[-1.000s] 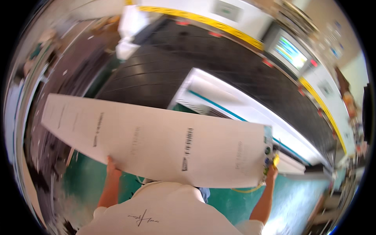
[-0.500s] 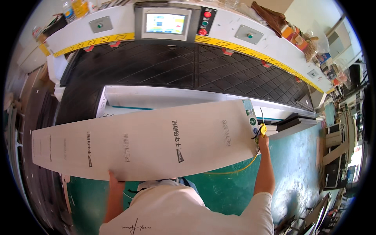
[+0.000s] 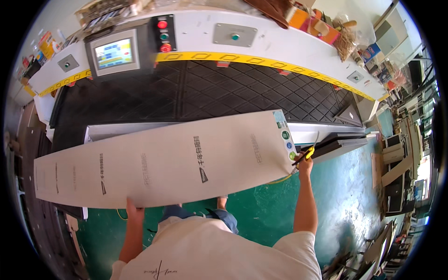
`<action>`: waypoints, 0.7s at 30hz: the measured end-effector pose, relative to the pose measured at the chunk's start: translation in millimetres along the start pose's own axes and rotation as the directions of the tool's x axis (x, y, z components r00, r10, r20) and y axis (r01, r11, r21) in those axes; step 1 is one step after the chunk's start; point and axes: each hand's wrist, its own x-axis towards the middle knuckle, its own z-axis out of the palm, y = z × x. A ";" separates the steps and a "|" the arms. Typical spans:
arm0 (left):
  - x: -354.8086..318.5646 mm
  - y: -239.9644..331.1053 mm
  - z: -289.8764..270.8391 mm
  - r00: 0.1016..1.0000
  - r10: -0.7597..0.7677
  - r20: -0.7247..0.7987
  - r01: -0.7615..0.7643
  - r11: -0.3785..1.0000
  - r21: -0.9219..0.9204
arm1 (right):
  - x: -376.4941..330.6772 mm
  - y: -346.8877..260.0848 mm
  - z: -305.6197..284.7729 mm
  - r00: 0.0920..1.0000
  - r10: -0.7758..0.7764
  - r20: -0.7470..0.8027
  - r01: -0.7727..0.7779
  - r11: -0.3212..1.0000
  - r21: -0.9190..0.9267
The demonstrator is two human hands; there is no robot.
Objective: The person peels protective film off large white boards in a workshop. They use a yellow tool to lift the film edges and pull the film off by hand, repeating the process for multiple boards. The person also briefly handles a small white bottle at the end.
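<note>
A long pale board (image 3: pixel 172 163) with printed marks and round stickers at its right end spans the space in front of me. My left hand (image 3: pixel 135 211) is closed on its near edge, thumb on top and the other fingers hidden underneath. At the right end, my right hand (image 3: pixel 304 167) wraps round a yellow air blow gun (image 3: pixel 310 151) with a thin nozzle. Its yellow hose (image 3: pixel 281 180) runs below the board's edge. Whether the right hand also bears on the board's corner cannot be made out.
Beyond the board stands a machine with a black ribbed bed (image 3: pixel 224 88), a lit screen (image 3: pixel 113 52) and red and green buttons (image 3: pixel 164 36). Dark panels (image 3: pixel 338 142) are stacked at right. Boards and offcuts (image 3: pixel 396 163) line the far right above the green floor (image 3: pixel 261 219).
My view has swung right, so the machine's screen sits further left. The blow gun has tilted over to the right in my right hand. My left hand keeps its hold on the board.
</note>
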 end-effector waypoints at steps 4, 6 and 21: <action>4.0 -37.0 72.2 0.983 -0.074 -0.168 0.063 0.996 -0.064 | 2.3 11.2 -81.0 0.947 0.272 0.169 -0.192 0.904 -0.382; 0.1 -50.8 88.6 0.994 -0.048 -0.102 0.041 0.997 -0.064 | -13.3 -2.9 -92.2 0.814 0.446 0.371 -0.361 0.890 -0.278; -85.9 -135.3 206.1 0.982 -0.091 -0.168 0.168 0.826 0.539 | -80.8 -83.9 -13.1 0.438 0.273 0.857 -0.537 0.844 0.006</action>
